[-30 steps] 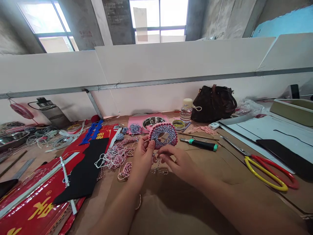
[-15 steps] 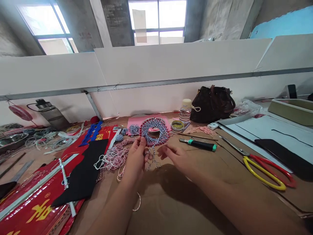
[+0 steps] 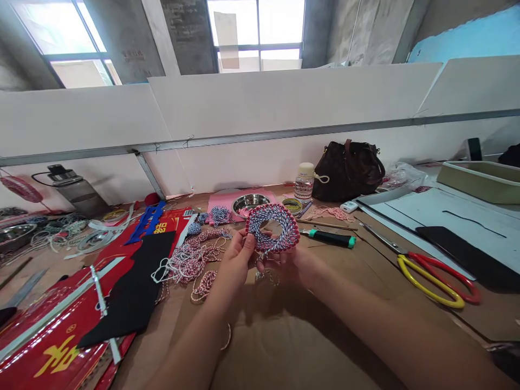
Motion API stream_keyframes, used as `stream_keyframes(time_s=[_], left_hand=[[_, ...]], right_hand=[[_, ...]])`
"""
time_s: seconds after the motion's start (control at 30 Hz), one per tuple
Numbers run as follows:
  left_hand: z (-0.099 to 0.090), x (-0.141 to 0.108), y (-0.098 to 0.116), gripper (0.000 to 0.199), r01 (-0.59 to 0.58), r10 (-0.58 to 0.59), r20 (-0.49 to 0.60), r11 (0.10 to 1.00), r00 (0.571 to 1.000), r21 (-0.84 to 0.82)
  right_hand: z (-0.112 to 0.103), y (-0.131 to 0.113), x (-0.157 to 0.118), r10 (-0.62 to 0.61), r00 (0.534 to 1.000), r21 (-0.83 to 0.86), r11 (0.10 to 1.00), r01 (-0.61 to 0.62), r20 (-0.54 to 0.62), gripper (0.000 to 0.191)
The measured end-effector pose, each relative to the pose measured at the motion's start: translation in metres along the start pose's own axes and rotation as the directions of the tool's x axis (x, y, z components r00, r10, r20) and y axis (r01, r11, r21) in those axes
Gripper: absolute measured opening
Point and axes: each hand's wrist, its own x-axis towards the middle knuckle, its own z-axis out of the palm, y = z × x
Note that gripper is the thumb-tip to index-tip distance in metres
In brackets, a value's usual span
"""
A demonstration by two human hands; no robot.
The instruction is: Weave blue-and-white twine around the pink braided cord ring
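Observation:
A braided cord ring (image 3: 289,232), dark-and-white inside with a red looped edge, is held up above the table and tilted. My left hand (image 3: 239,253) pinches its lower left side, thumb in front. My right hand (image 3: 305,266) is at the lower right of the ring; its fingers are blurred and mostly behind the ring, so their grip is hidden. Loose cord ends (image 3: 267,277) hang below the ring between both hands. Left of my left hand lies a tangled pile of red-and-white cord (image 3: 190,262).
Right of the hands lie a utility knife (image 3: 331,238) and large scissors (image 3: 430,276). Behind the ring are a metal bowl (image 3: 247,201), a tape roll (image 3: 292,206), a capped jar (image 3: 304,184) and a dark handbag (image 3: 345,173). Black sheet material (image 3: 134,287) lies on red packaging at left.
The ring has shifted right and tilted, uncovering the metal bowl. My right hand has moved from beside the hanging cord ends to the ring's lower right side. My left hand keeps its pinch.

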Motion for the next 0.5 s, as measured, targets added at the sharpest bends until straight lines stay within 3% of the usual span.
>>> stream_keyframes(time_s=[0.13, 0.2, 0.37, 0.5], left_hand=[[-0.001, -0.001, 0.004, 0.056, 0.028, -0.028, -0.017, 1.0, 0.999, 0.01], [-0.001, -0.003, 0.007, 0.054, 0.031, -0.031, -0.037, 1.0, 0.999, -0.007], [-0.002, -0.003, 0.011, 0.05, -0.003, -0.01, -0.164, 0.997, 0.986, -0.079], [-0.005, -0.001, 0.014, 0.051, -0.019, -0.006, -0.225, 0.994, 0.974, -0.107]], right_hand=[[-0.018, -0.006, 0.013, -0.067, 0.946, 0.031, 0.996, 0.082, -0.318, 0.014], [-0.031, -0.015, 0.018, -0.102, 0.913, 0.02, 0.993, 0.119, -0.394, 0.008], [-0.056, -0.038, 0.021, -0.187, 0.872, -0.048, 0.981, 0.186, -0.452, 0.014], [-0.056, -0.041, 0.017, -0.23, 0.881, -0.168, 0.97, 0.174, -0.414, 0.024]])
